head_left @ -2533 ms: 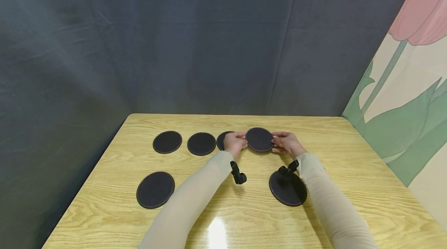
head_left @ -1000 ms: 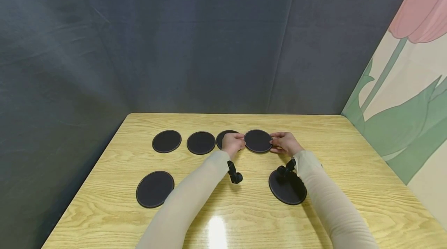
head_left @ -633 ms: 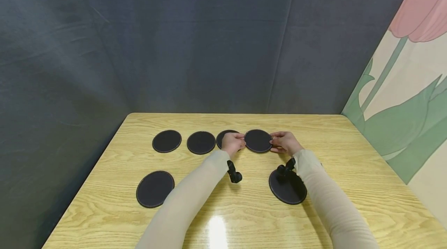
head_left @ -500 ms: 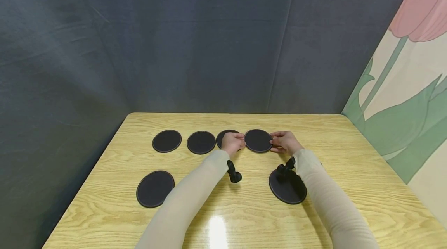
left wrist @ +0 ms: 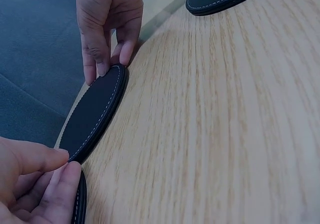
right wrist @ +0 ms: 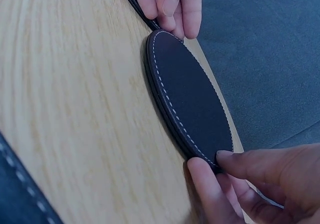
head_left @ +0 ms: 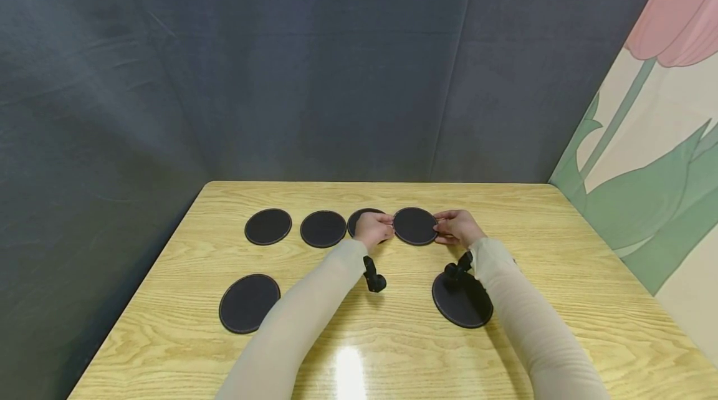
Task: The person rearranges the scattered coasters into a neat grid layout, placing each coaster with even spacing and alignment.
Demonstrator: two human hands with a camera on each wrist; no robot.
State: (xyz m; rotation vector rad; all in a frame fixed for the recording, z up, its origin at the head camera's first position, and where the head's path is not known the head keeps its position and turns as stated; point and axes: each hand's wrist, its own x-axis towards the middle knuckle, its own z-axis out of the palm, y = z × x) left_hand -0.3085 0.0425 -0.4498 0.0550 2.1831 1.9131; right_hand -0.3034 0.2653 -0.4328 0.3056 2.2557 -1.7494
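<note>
In the head view a round black coaster (head_left: 415, 226) with a stitched rim lies between my two hands at the back of the wooden table. My left hand (head_left: 374, 229) pinches its left edge; in the left wrist view the thumb lies on top and the fingers sit at the rim. My right hand (head_left: 458, 227) pinches the right edge the same way, its thumb (right wrist: 240, 164) on the top face in the right wrist view. From the side, the coaster's edge looks double-layered. Partly hidden under my left hand is a neighbouring coaster (head_left: 359, 219), close beside the held one.
Two more coasters, one at the far left (head_left: 268, 227) and another (head_left: 323, 229), continue the back row. Nearer lie a larger left disc (head_left: 249, 304) and a larger right disc (head_left: 462, 301), the latter partly behind the right wrist camera. A dark curtain (head_left: 336, 76) hangs behind the table.
Since the oldest frame, the held coaster and both hands have shifted slightly left, and the coaster sits a touch lower and flatter. Over the last second they have stayed almost still.
</note>
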